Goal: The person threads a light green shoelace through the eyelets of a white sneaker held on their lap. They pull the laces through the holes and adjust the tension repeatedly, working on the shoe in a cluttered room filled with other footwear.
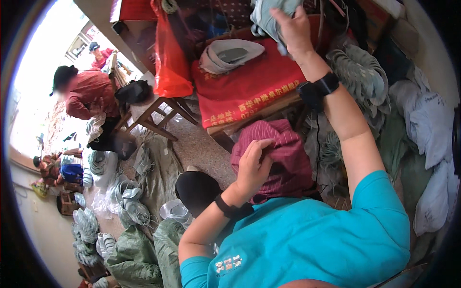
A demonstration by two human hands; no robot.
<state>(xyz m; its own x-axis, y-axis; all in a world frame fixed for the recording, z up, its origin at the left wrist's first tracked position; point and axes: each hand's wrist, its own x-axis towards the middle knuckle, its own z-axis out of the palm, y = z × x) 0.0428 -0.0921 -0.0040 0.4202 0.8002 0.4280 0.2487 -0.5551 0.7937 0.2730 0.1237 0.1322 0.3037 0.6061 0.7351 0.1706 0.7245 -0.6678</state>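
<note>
Cloth (pixel 254 84) (red) beneath pale shoe upper (pixel 216 56) — sacks (pixel 133 252) across floor (pixel 217 154).

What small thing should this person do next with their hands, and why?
Perhaps bring the left hand up to steady the grey-green bundle: the right hand seems to grip it alone near the red cloth's far side, while the left appears empty above the maroon striped cloth.

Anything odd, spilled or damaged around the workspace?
Nothing visibly spilled or damaged. The floor looks untidy: a grey-green bundle lies beside crumpled clear plastic, a possible trip risk. The right hand holds grey-green pieces near the red cloth; nothing odd there.
</note>
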